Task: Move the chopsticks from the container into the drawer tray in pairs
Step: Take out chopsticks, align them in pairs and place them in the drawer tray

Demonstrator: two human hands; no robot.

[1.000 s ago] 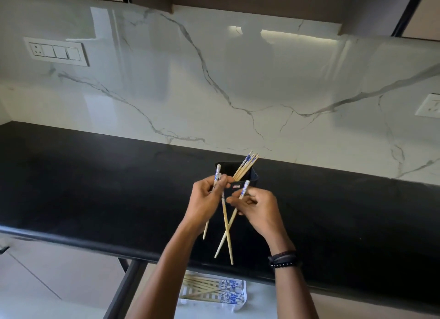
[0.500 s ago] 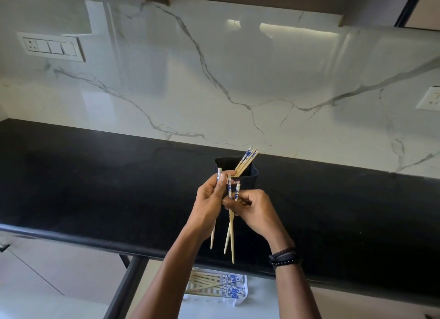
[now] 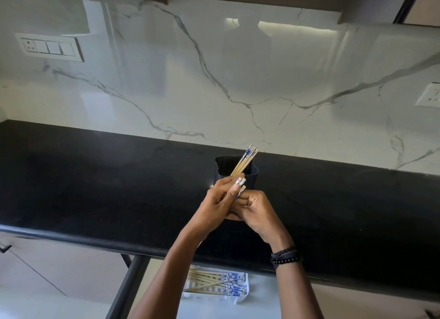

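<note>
Both hands are bunched together right in front of the black container, which sits on the black countertop not far from the marble backsplash. The left hand has its fingers curled closed around a few chopsticks; only the blue-and-white patterned tops poke out above the fingers, and I count about three ends there, though it's hard to be sure. The right hand is closed into a loose fist pressed up against the left one, and one patterned end sits right at the seam between the two hands. Honestly can't tell if the right hand is gripping the sticks too or just bracing them, since the lower parts are totally hidden behind the hands.

Inside the container there's still a small bundle of chopsticks leaning toward its right back corner, tips sticking up past the rim.

Below the countertop's front edge, nearer the camera than the container, the white drawer tray peeks out between the forearms. It already has several chopsticks lying roughly flat in it, patterned ends to the right, one or two crossed over the others.

The right wrist has dark bracelets on it. Left of the container, up on the backsplash, is a switch panel.
</note>
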